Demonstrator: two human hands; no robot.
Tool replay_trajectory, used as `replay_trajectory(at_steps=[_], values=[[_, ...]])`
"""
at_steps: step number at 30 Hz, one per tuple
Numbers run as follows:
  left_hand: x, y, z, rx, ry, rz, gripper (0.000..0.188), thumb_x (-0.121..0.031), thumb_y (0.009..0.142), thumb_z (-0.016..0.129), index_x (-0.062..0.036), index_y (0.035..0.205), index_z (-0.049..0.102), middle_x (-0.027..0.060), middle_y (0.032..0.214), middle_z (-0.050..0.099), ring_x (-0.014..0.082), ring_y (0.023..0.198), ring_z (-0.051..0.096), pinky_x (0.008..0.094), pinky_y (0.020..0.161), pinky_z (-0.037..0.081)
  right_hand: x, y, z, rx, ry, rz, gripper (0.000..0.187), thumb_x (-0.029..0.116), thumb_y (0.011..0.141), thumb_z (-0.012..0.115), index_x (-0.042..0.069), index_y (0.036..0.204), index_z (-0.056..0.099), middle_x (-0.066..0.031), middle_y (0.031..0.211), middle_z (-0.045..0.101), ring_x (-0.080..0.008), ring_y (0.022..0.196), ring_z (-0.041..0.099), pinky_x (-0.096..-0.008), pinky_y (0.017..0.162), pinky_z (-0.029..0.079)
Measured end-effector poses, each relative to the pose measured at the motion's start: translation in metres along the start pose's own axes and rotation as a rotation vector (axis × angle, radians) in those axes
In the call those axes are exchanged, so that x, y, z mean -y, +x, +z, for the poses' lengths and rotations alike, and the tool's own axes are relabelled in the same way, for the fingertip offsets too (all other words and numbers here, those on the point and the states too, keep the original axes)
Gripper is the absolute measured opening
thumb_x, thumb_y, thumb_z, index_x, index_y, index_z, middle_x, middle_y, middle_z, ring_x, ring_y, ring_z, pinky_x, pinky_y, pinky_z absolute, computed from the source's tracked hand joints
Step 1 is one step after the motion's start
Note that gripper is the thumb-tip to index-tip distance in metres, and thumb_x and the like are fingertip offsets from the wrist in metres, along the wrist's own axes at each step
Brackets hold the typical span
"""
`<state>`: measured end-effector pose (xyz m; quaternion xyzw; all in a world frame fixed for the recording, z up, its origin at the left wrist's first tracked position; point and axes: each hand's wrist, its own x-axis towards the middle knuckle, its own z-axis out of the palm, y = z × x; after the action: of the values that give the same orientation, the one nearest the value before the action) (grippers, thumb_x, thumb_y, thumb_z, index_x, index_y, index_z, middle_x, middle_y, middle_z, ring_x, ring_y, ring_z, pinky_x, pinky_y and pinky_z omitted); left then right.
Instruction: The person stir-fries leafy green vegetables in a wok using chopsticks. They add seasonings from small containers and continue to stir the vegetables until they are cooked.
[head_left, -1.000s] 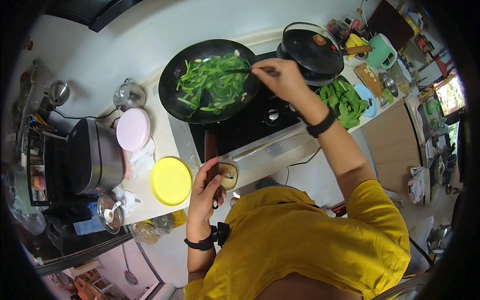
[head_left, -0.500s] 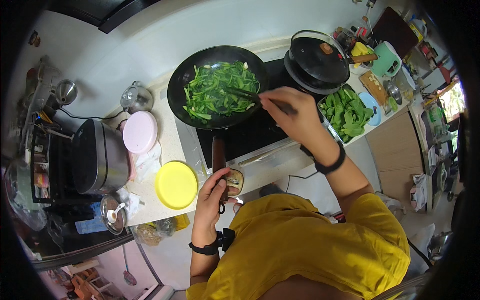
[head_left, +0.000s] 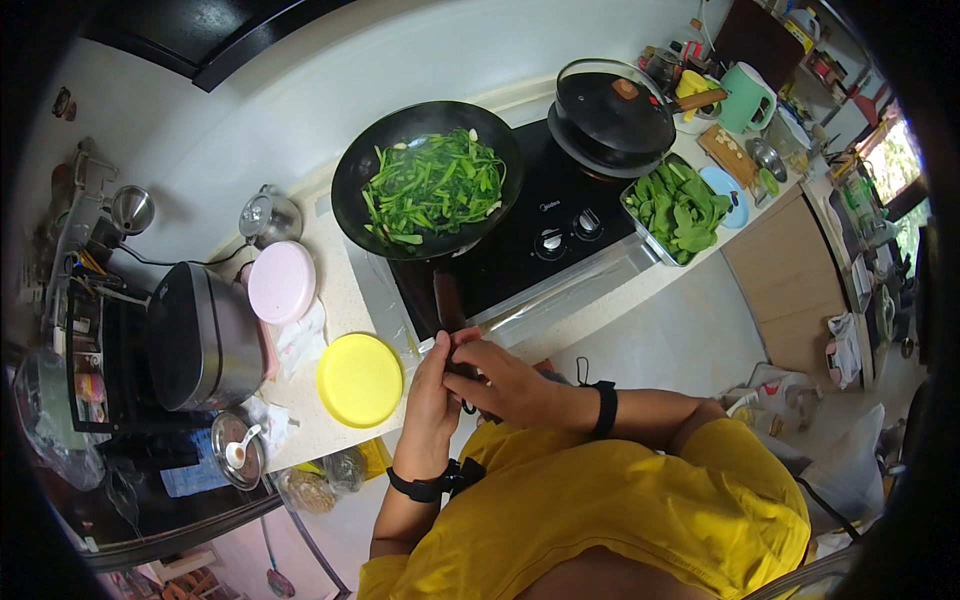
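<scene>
The black wok sits on the left of the cooktop, with cut leafy greens spread over its bottom. Its brown handle points toward me. My left hand is closed around the near part of that handle, thumb on top. Across the handle's end, against the left hand, lies my right hand with its fingers curled. Whatever the right fingers grip is hidden, and the chopsticks cannot be made out.
A lidded black pan stands on the cooktop's right side, near a tray of leafy greens. At left are a yellow plate, a pink round lid and a grey rice cooker. Two knobs face me.
My right hand has drawn back from the wok, where it held chopsticks in the greens, down to my left hand at the handle. The small round dish near the handle is hidden now.
</scene>
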<state>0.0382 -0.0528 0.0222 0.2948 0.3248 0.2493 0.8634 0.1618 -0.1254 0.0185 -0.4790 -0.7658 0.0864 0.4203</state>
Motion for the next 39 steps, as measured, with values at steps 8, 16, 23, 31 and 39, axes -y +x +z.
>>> replay_trajectory(at_steps=[8, 16, 23, 31, 39], values=[[0.000, -0.007, -0.006, 0.053, -0.068, 0.073, 0.031, -0.029, 0.095, 0.047, -0.0011, 0.101, 0.058, 0.0074, 0.095, 0.062, 0.0172, 0.088, 0.058, 0.0304, 0.079, 0.047, 0.008, -0.007, -0.002, -0.177, 0.134, 0.395, 0.044, -0.002, 0.076, 0.063, 0.000, 0.119, 0.050, -0.0200, 0.121, 0.048, -0.0349, 0.112, 0.048, -0.0398, 0.090, 0.043], [0.002, -0.027, -0.013, -0.112, 0.112, 0.333, 0.031, -0.026, 0.098, 0.039, -0.0013, 0.083, 0.049, 0.0180, 0.128, 0.049, 0.0210, 0.121, 0.044, 0.0338, 0.104, 0.030, -0.042, 0.023, 0.040, -0.226, 1.729, 1.065, 0.025, 0.019, 0.081, 0.067, 0.000, 0.091, 0.056, -0.0135, 0.082, 0.062, -0.0232, 0.075, 0.061, -0.0329, 0.074, 0.051], [-0.002, -0.106, -0.082, -0.240, 0.063, 0.475, 0.034, -0.035, 0.097, 0.040, -0.0027, 0.084, 0.041, 0.0266, 0.103, 0.056, 0.0386, 0.086, 0.063, 0.0460, 0.077, 0.054, -0.032, 0.044, 0.019, -0.269, 1.342, 1.446, 0.013, 0.008, 0.077, 0.062, 0.004, 0.068, 0.053, -0.0059, 0.059, 0.052, -0.0173, 0.048, 0.051, -0.0342, 0.048, 0.047], [0.008, -0.161, -0.125, -0.514, 0.117, 0.482, 0.033, -0.035, 0.097, 0.041, -0.0062, 0.082, 0.040, 0.0193, 0.069, 0.057, 0.0228, 0.041, 0.052, 0.0299, 0.040, 0.044, -0.022, 0.047, -0.023, 0.022, 1.232, 1.184, 0.019, 0.012, 0.078, 0.061, 0.002, 0.065, 0.053, -0.0057, 0.055, 0.051, -0.0154, 0.043, 0.051, -0.0296, 0.041, 0.046], [0.020, -0.169, -0.112, -0.652, 0.055, 0.562, 0.032, -0.035, 0.097, 0.041, -0.0073, 0.083, 0.039, 0.0171, 0.065, 0.054, 0.0221, 0.039, 0.050, 0.0295, 0.039, 0.044, -0.008, 0.027, -0.061, 0.028, 1.079, 1.311, 0.015, 0.009, 0.075, 0.060, 0.002, 0.066, 0.051, -0.0062, 0.056, 0.051, -0.0159, 0.042, 0.052, -0.0294, 0.038, 0.044]])
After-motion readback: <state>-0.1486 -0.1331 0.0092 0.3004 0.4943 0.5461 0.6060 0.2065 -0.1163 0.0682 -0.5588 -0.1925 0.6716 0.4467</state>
